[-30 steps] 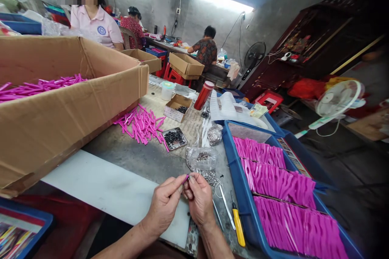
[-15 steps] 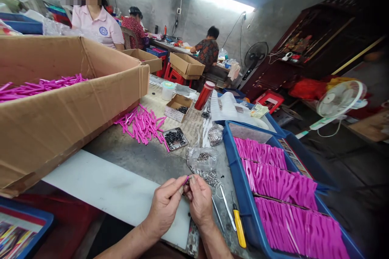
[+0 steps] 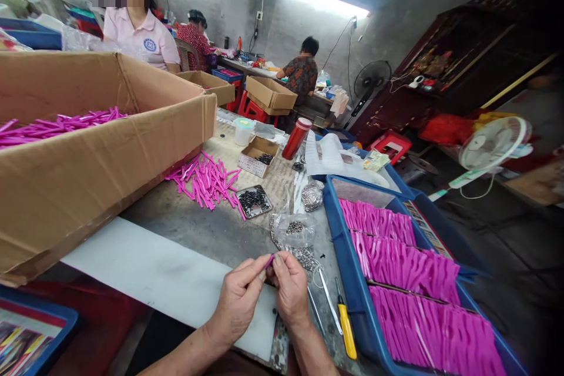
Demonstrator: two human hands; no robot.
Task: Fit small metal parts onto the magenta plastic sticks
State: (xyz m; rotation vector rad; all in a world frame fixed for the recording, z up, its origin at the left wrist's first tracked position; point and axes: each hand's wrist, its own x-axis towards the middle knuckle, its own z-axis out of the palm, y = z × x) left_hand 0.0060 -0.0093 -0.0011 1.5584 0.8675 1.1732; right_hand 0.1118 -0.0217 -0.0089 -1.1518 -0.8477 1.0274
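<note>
My left hand [image 3: 238, 299] pinches a small purple strip [image 3: 269, 261] whose tip shows between the fingers. My right hand [image 3: 288, 291] is closed at the other end of the same strip, its fingertips against it; whether a smaller part is pinched there too is hidden. Both hands meet above the right end of a white board [image 3: 176, 282]. Just beyond them lie a clear bag of small metal parts [image 3: 299, 229] and a dish of black pieces [image 3: 254, 201]. A loose pile of purple strips [image 3: 205, 182] lies farther left.
A large cardboard box [image 3: 106, 170] of purple strips stands at left. On the right is a blue tray [image 3: 352, 282] with rows of purple pieces. A yellow-handled screwdriver [image 3: 346, 329] and white tweezers-like tool [image 3: 329, 302] lie beside it. A red flask [image 3: 296, 138] stands farther back. A person [image 3: 141, 35] sits across.
My two hands stay in nearly the same place with the purple strip between them; only slight finger movement shows. The seated person across has shifted the head a little.
</note>
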